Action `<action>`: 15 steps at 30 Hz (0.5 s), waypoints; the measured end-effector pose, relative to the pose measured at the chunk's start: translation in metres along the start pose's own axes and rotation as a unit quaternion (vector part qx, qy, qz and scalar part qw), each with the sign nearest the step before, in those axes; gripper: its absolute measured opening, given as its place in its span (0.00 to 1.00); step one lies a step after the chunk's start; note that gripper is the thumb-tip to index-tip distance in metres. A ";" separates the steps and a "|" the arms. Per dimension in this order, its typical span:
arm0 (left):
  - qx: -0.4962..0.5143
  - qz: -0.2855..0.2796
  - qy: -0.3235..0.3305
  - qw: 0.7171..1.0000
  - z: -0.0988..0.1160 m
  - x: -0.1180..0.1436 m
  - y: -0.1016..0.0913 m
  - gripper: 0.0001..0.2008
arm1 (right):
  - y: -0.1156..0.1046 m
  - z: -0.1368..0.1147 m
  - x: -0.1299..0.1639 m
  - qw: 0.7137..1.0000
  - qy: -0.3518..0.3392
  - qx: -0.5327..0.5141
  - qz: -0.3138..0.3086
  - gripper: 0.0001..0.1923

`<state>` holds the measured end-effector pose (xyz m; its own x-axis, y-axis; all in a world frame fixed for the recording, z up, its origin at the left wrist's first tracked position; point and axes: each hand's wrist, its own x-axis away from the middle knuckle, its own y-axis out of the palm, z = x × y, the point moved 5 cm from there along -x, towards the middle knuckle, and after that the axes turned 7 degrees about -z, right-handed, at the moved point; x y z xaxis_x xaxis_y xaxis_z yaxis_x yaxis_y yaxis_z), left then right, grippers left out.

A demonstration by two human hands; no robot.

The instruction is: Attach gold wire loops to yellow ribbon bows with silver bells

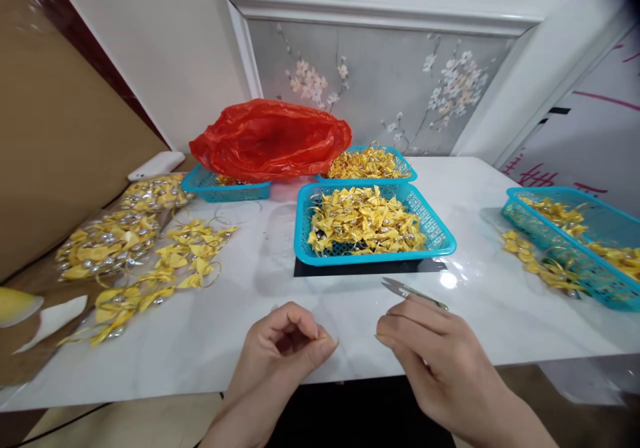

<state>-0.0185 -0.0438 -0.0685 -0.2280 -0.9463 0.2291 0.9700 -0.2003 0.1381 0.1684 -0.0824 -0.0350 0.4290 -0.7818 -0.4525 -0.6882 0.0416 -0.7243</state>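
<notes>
With left hand [283,351] and right hand [443,348] pinched closed, whether on anything I cannot tell, I'd best work clear of the pointed silver metal snips [399,287].

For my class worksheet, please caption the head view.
Left hand and right hand, apart, before a blue basket of yellow ribbons.

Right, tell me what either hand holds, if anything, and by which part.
Cannot be told: the left hand and right hand both pinch, but nothing shows clearly in either.
</notes>
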 end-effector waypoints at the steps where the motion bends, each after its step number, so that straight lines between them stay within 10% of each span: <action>1: -0.002 -0.003 -0.004 1.000 0.000 0.000 0.000 0.12 | -0.002 0.001 0.001 1.000 0.000 0.001 0.000 0.11; 15: -0.027 -0.031 -0.009 0.999 0.000 0.006 0.002 0.09 | -0.013 0.005 0.008 1.000 0.010 0.012 0.008 0.10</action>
<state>-0.0176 -0.0499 -0.0669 -0.2887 -0.9274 0.2381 0.9570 -0.2722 0.1001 0.1841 -0.0863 -0.0319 0.4058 -0.7934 -0.4537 -0.6812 0.0685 -0.7289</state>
